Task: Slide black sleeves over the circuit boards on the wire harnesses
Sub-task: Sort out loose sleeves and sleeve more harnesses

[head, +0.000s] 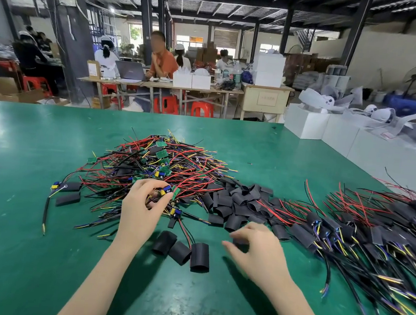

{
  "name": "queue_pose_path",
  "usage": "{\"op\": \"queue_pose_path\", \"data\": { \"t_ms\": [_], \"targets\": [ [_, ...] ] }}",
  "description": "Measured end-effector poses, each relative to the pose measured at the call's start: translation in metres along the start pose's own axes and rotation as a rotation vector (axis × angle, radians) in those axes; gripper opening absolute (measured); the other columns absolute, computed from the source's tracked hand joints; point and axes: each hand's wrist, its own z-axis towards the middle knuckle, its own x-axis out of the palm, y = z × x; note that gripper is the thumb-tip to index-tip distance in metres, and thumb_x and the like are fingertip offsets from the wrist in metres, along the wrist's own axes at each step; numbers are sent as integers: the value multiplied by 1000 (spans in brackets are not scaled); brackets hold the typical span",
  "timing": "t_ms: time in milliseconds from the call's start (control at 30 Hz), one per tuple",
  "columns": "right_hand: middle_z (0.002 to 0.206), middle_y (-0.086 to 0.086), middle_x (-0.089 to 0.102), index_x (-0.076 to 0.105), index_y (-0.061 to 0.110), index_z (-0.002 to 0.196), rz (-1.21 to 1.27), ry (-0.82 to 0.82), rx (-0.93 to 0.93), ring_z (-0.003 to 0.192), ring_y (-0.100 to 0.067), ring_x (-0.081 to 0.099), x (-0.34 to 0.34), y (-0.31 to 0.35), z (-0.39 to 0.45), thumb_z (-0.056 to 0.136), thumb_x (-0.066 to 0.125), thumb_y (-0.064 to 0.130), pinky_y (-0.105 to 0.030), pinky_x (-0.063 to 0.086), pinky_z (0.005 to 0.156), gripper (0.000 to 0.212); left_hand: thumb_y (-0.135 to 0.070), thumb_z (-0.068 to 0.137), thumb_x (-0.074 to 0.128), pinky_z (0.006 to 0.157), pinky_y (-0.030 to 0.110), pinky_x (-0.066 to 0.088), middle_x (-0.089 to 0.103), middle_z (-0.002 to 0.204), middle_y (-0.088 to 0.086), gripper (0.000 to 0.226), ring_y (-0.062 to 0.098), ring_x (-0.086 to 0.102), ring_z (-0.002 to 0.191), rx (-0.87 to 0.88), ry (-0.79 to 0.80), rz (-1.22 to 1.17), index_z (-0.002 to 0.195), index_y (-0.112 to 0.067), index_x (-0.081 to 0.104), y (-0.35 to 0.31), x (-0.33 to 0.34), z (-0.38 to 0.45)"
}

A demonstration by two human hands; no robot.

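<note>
A tangled pile of wire harnesses [160, 165] with small green circuit boards lies mid-table. My left hand [143, 207] grips one circuit board [169, 190] with a blue part at the pile's near edge. A heap of loose black sleeves [235, 203] lies to the right of it. Three more black sleeves [180, 250] lie close in front, between my arms. My right hand [259, 251] hovers blurred over a black sleeve [240, 241], fingers curled toward it; whether it holds the sleeve is unclear. Sleeved harnesses [362, 235] are piled at the right.
The work surface is a green table mat [21, 190]. Two stray sleeves and a black cable [67, 194] lie at the left. White boxes [331, 133] stand past the table's right edge. People sit at desks [158, 84] far behind.
</note>
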Motion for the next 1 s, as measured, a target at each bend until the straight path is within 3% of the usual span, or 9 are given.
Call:
{"op": "queue_pose_path", "data": {
  "t_ms": [133,200,267,333,500,633,800,867,1000],
  "targets": [
    [85,13,57,70,31,97,107,49,-34,86,-6,53,17,33,-8,60,50,85,-24,46,75,69,-8,85,72,69,6,44,63,98,-1,18,-3,59,85,57,24,2,100,-18,69,1,2,-3],
    [82,9,52,68,27,90,51,75,-61,83,-10,52,25,42,-9,55,51,85,-27,45,72,70,-9,84,72,77,17,49,63,99,-5,19,2,61,86,87,36,30,100,-18,69,0,2,-4],
    [81,5,48,65,22,82,50,110,-74,80,-13,50,27,44,-8,58,57,75,-29,45,69,58,-9,84,73,82,27,50,63,97,-6,19,9,62,89,104,46,56,101,-17,70,0,3,-5],
    [81,1,48,62,17,78,108,136,-79,77,-14,49,26,39,-5,63,62,61,-31,47,70,46,-9,84,73,83,27,49,63,97,-7,19,11,63,90,100,52,65,101,-16,70,-1,3,-5],
    [92,-3,58,66,9,101,193,164,10,82,-18,54,16,17,0,66,72,37,-30,46,79,45,-10,84,72,82,10,43,64,99,-5,19,9,61,93,95,66,63,102,-15,72,-1,1,-3],
    [94,-1,57,70,20,98,238,148,64,84,-18,53,6,9,4,69,72,26,-27,45,77,30,-10,86,70,88,26,46,63,102,-3,20,14,60,96,107,79,88,105,-15,71,-1,0,-3],
    [98,9,61,70,31,100,334,-22,141,81,-11,55,-6,-1,6,70,76,15,-21,41,77,34,-14,86,72,89,26,43,67,105,-6,21,13,56,103,73,18,59,104,-24,72,-1,-1,-2],
    [97,9,63,69,29,97,363,-80,125,81,-12,57,-9,-2,7,68,77,11,-27,46,81,35,-9,86,70,82,26,48,70,101,-5,20,13,59,90,-40,-10,-235,99,-25,73,-6,-2,2],
    [94,12,63,70,25,95,423,-155,46,82,-6,58,-11,4,5,66,77,6,-28,48,81,35,-21,93,51,60,15,41,66,91,-4,18,7,47,66,-371,6,-1280,103,-15,65,-15,-19,16]
  ]
}}
